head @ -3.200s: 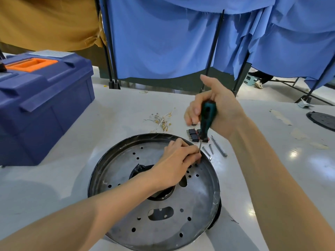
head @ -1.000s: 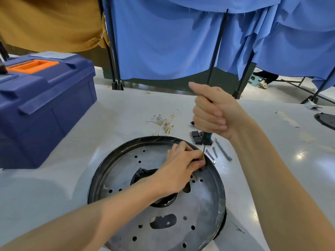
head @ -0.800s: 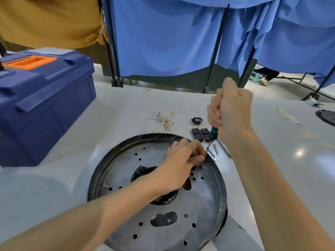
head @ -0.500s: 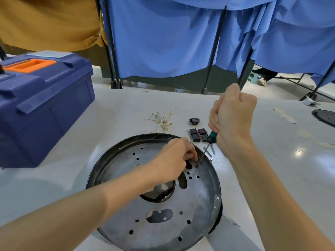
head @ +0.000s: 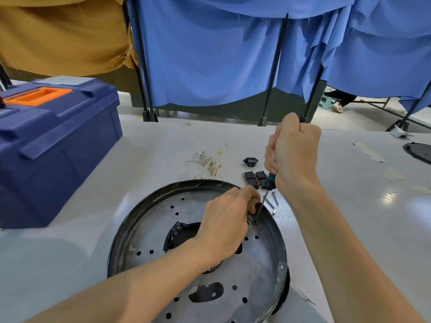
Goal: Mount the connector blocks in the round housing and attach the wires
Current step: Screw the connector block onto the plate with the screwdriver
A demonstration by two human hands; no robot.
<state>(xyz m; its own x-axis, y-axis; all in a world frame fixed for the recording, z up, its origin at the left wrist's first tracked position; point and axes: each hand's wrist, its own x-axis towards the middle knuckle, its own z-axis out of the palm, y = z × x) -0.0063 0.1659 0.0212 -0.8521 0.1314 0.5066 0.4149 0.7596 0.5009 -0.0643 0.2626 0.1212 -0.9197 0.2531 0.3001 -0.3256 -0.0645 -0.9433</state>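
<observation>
Round housing (head: 254, 271): dark perforated pan lying flat on the desk (head: 361, 217), lower centre of the frame. Small holes across its floor, one large opening at its middle.
Left hand (head: 227, 226): inside the housing, upper right part of the pan. Fingers (head: 249, 197) are curled tight round a small dark part (head: 257, 207), probably one connector block, though the knuckles hide most of it.
Right hand (head: 293, 155): above the far rim, right of centre. The fist is wrapped fully round the handle of the screwdriver (head: 270, 180).
Screwdriver axis: slants from the fist down and to the left. The tip sits at a hole in the pan floor, just right of the left fingertips.
Key relation: hole, tip and pinched part meet at one spot. The left hand is nearer and steadies; the right drives from above.
Connector blocks (head: 254, 179): spare cluster on the desk just beyond the rim, below the right fist.
Screws (head: 271, 203): loose, between the rim and the blocks.
Wires (head: 210, 162): pale bundle with brass ends, above the housing, untouched.
Step, judged: early, fastening a block in place. Wiring not yet begun.
Toolbox (head: 53, 145): blue, left edge of the frame.
</observation>
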